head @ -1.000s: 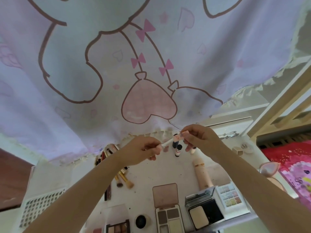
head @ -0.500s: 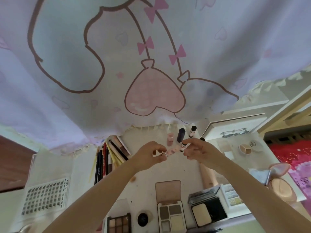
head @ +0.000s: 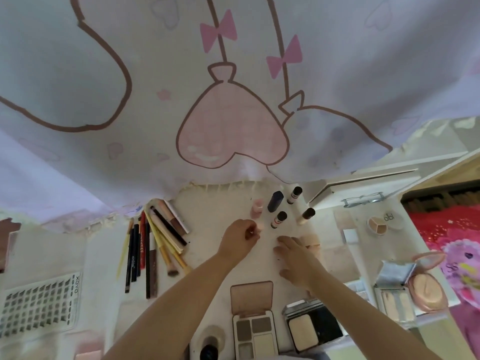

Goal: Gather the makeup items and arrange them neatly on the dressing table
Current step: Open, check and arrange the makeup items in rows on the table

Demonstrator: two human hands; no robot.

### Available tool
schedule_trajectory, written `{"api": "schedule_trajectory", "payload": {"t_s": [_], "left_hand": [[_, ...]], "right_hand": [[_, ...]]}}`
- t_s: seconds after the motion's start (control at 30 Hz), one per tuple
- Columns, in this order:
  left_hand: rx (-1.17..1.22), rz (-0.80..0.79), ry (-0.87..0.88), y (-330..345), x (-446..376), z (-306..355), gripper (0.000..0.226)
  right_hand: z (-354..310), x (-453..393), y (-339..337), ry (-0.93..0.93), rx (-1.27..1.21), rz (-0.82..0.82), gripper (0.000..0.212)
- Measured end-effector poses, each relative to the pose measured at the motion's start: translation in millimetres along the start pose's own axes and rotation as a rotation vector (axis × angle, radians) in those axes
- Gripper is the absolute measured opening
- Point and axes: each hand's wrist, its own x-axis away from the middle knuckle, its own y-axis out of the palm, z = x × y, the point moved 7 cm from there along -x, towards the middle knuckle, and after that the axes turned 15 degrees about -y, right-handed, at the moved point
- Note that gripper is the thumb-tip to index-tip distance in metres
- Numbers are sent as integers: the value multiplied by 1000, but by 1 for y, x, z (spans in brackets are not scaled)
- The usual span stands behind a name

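Well along, judging by the layout, though not finished. Left hand (head: 240, 236) curled, fingertips pinching a small pink tube (head: 259, 226) and setting it upright on the dressing table (head: 220, 206), just short of the cluster of little bottles beyond the knuckles: a pink bottle (head: 256, 208) directly past the fingertips, a dark blue tube (head: 275, 201) and two black-capped vials (head: 294, 195) farther out and to the right, another capped vial (head: 278, 220) close by the pinched tube. Right hand (head: 296, 258) flat and relaxed, fingers spread on the tabletop, gripping nothing; a beige tube (head: 311, 241) lying just beyond its outer edge, possibly touching, hard to tell. Already sorted: pencils and brushes (head: 153, 245) fanned in a bundle out to the left of the left hand, an eyeshadow palette (head: 253, 323) and a powder compact (head: 311, 328) lined up below both wrists. Still to tidy, by the look of it: the beige tube lying down, and the loose compacts (head: 376, 224) scattered well off to the right of the right hand.
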Motion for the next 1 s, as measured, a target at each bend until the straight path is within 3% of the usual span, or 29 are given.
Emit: {"api": "schedule_trajectory", "payload": {"t_s": [0.3,0.57,0.67,0.83,1.0], "left_hand": [[-18,-43,14,12,-13,4,19],[-30,-51,-1,-5,4,-16,37],[-55,14,29,-29,16,-32,35],[-282,253,17,-89,11,-62,40],[-651,186,-38,-112,-12,-82,45]], "right_hand": [[4,-2,11,-2,33,-29,63],[-1,-3,9,4,72,-45,61],[-10,-1,1,-22,72,-27,52],[-44,-10,-27,-158,6,99,37],[-72,-26,-38,-228,-45,38,33]]}}
